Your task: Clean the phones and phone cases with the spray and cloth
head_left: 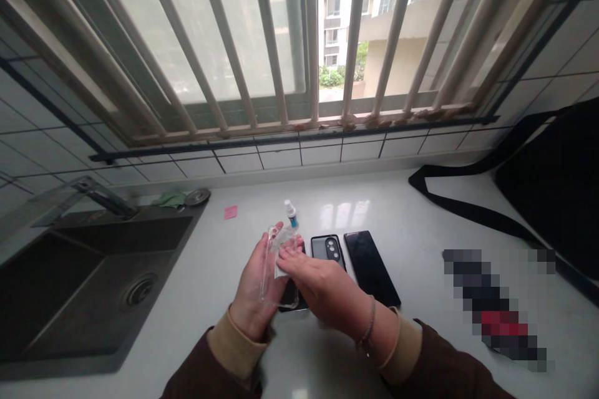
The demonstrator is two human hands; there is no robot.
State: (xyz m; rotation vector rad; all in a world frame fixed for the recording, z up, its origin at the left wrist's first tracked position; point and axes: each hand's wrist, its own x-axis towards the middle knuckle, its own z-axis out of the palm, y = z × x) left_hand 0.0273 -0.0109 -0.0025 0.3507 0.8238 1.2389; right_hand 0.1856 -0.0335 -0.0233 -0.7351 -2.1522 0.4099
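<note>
While the left hand (253,290) grasps the clear phone case (272,288) from beneath and along its edge, the right hand (330,290) lies across it, fingertips on or just above the surface. In the head view, the case is a transparent, shallow shell with rounded corners; it is held tilted above the countertop (384,199), near the front. A whitish, thin piece (282,239) shows at the case, partly under the right fingers; whether those fingers pinch it cannot be told.

Below the case, a dark flat device (302,303) lies on the countertop. Just beyond the case stands a small spray bottle (291,216) with a white top and a blue label. To the right of the case lie a black phone case (322,246) with a camera cutout, then a dark phone (373,268); a black bag (552,193) with a strap is farther right. To the left of the case are a pink note (230,212) and a dark sink (163,274).

The right hand and its sleeve cover part of the clear case, the device and the black case. The bag and sink are cut off by the frame. A pixelated object (503,318) right of the case is unreadable.
</note>
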